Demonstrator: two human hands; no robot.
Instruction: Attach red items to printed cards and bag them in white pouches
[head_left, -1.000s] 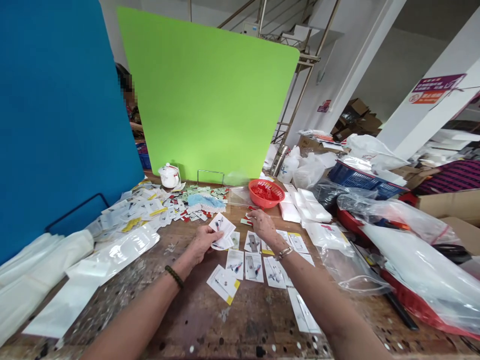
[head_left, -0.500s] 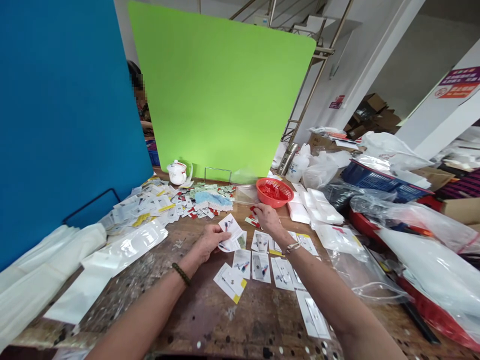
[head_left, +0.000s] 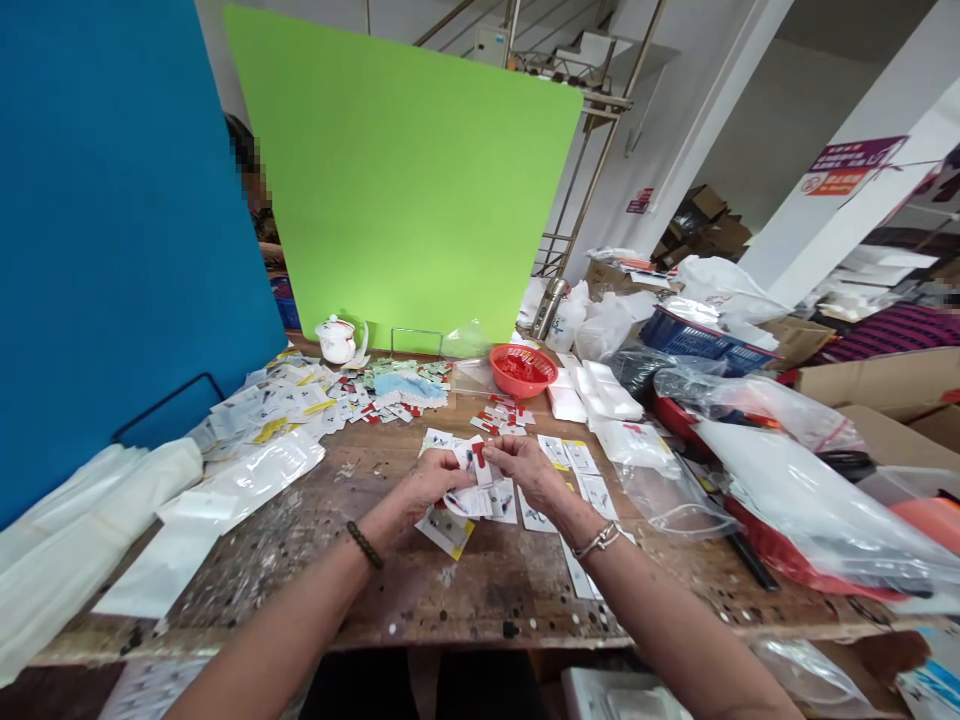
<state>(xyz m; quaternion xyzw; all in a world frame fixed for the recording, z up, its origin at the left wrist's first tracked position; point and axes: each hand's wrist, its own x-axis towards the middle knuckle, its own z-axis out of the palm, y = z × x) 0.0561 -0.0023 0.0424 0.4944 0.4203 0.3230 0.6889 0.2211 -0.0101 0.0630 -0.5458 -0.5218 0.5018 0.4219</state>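
My left hand [head_left: 426, 487] pinches a white printed card [head_left: 460, 502] between thumb and fingers. Against it, the fingertips of my right hand [head_left: 529, 468] hold a small red-and-white card [head_left: 481, 464]. Beneath my hands lies a card with a yellow corner [head_left: 448, 533], partly covered. More printed cards [head_left: 598, 494] lie in rows to the right, some hidden by my right forearm. Beyond my hands is a loose group of small red-and-white cards [head_left: 513, 418]. Behind these stands a red plastic basket [head_left: 517, 387] with red pieces inside.
A green panel [head_left: 405, 180] and a blue panel [head_left: 127, 200] border the wooden table [head_left: 375, 600]. Packets [head_left: 289, 400] are heaped at left, near a white lidded pot [head_left: 337, 341]. Plastic bags [head_left: 810, 500] and a blue basket [head_left: 697, 345] crowd the right side.
My right hand has come back from beside the red basket to my left hand, bringing a small red-and-white card. The view has tilted down and shifted right.
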